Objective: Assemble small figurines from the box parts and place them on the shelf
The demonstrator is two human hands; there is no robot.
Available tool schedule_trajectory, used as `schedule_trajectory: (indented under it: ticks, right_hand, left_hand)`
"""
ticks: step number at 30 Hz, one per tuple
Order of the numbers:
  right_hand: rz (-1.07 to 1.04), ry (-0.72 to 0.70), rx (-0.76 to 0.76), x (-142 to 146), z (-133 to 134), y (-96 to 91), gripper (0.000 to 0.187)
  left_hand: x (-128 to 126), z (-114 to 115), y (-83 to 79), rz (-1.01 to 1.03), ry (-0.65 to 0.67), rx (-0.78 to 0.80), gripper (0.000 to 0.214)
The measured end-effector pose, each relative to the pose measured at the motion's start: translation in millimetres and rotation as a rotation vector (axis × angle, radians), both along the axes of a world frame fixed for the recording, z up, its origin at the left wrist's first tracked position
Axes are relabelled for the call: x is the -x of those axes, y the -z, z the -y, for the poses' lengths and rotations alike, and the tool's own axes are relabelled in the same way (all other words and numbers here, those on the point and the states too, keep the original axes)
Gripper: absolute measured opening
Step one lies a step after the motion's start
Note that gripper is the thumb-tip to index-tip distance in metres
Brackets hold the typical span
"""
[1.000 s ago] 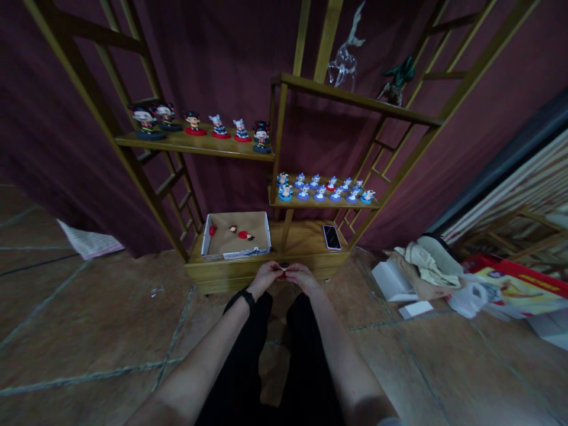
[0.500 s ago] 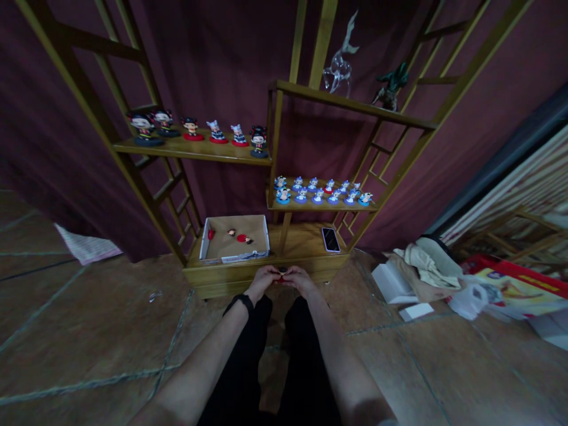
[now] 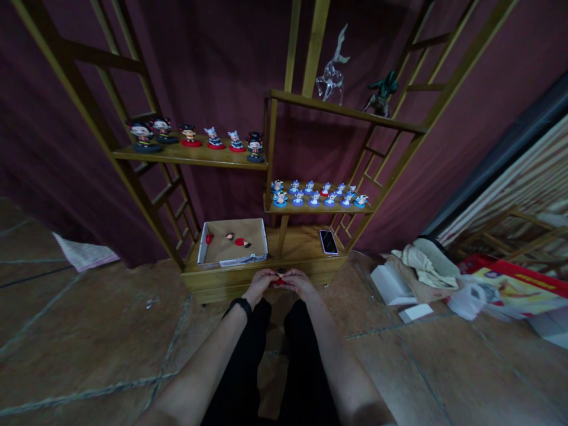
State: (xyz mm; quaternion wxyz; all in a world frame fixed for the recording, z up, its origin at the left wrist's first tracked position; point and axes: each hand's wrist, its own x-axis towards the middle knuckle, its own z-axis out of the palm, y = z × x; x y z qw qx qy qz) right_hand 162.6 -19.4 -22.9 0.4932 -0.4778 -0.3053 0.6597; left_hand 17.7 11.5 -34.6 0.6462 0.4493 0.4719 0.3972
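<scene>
Between my fingers is a small figurine (image 3: 280,274) with a dark head and a red base, partly hidden by the fingertips. My left hand (image 3: 261,284) closes on its left side, and my right hand (image 3: 300,282) closes on its right side. Both hands are in front of the cabinet's lower ledge. Behind them to the left, a shallow cardboard box (image 3: 243,258) holds several small pieces: a red piece (image 3: 209,238), a dark-haired piece (image 3: 229,236), a red disc (image 3: 239,241) and another dark-haired piece (image 3: 247,244).
Several figurines stand on the upper left shelf (image 3: 190,155), and rows of blue-and-white ones on the lower right shelf (image 3: 319,209). A glass deer (image 3: 331,80) and a dark green statue (image 3: 382,94) stand higher. A phone (image 3: 329,242) lies right. White boxes (image 3: 393,285) sit on the floor.
The view has shifted slightly, so the shelves sit a little lower and further left. Both hands stay on the figurine, and more of its head and red base shows between the fingers.
</scene>
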Motion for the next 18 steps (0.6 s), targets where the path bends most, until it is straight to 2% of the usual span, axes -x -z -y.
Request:
schedule_trajectory:
  ticks: [6, 18]
  right_hand:
    - [-0.011, 0.036, 0.02, 4, 2, -5.0, 0.025]
    - [-0.017, 0.089, 0.023, 13, 7, -11.6, 0.021]
  left_hand:
    - [1, 1, 0.4, 0.037, 0.002, 0.01, 0.011]
    - [4, 12, -13.7, 0.029, -0.027, -0.003, 0.014]
